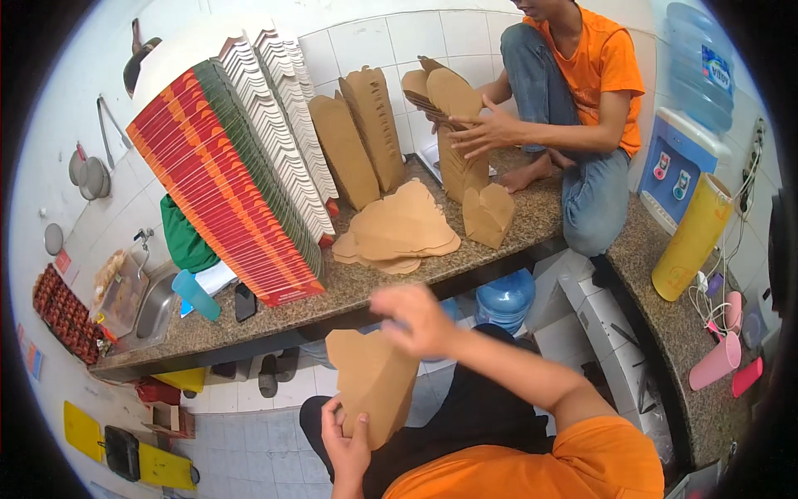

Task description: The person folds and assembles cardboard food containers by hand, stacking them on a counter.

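My left hand (345,441) grips the lower edge of a brown cardboard box blank (374,378) that I hold upright over my lap. My right hand (413,318) is at the blank's top edge, fingers curled and blurred. On the speckled stone counter (249,320) ahead lies a pile of flat brown blanks (399,229), with one folded brown box (488,214) standing to its right. A person in an orange shirt sits on the counter at the back, hands (482,129) on a stack of folded brown boxes (461,162).
Tall leaning stacks of red, green and white flat cartons (233,166) fill the counter's left. A sink (154,312) and teal cup (196,293) sit at far left. Blue water jugs (505,299), a dispenser (677,166), a yellow tube (692,237) and pink cups (715,362) stand on the right.
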`<move>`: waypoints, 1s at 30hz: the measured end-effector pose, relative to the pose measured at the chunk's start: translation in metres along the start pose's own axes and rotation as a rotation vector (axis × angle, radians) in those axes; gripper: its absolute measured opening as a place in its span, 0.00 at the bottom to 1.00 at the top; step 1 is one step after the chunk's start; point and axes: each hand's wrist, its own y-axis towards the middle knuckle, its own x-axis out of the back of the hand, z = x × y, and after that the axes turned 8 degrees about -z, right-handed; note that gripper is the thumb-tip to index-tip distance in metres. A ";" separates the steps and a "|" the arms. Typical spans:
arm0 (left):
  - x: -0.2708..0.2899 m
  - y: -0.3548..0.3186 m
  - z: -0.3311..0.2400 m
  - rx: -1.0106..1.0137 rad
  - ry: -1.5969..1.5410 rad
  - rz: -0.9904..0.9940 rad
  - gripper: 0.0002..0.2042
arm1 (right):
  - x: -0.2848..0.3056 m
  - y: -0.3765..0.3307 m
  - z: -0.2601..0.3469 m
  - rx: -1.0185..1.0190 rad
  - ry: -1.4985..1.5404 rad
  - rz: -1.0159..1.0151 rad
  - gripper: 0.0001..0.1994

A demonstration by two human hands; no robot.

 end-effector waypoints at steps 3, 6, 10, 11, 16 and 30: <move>-0.010 -0.010 -0.007 0.026 -0.078 0.098 0.26 | -0.004 -0.037 0.086 -0.109 0.098 0.189 0.25; -0.012 -0.017 -0.004 0.022 -0.156 0.225 0.25 | -0.004 -0.072 0.101 -0.376 0.333 0.120 0.23; -0.008 -0.017 -0.004 -0.125 -0.125 0.290 0.27 | 0.010 -0.084 0.113 -0.451 0.451 0.165 0.15; -0.012 -0.021 -0.016 -0.024 -0.161 0.251 0.27 | 0.013 -0.085 0.121 -0.463 0.452 0.092 0.11; -0.018 -0.014 -0.038 -0.085 -0.004 0.180 0.17 | 0.028 -0.084 0.136 -0.285 0.310 -0.072 0.07; -0.034 -0.028 -0.008 -0.205 -0.359 0.005 0.19 | 0.013 -0.107 0.117 -0.904 1.064 -0.144 0.06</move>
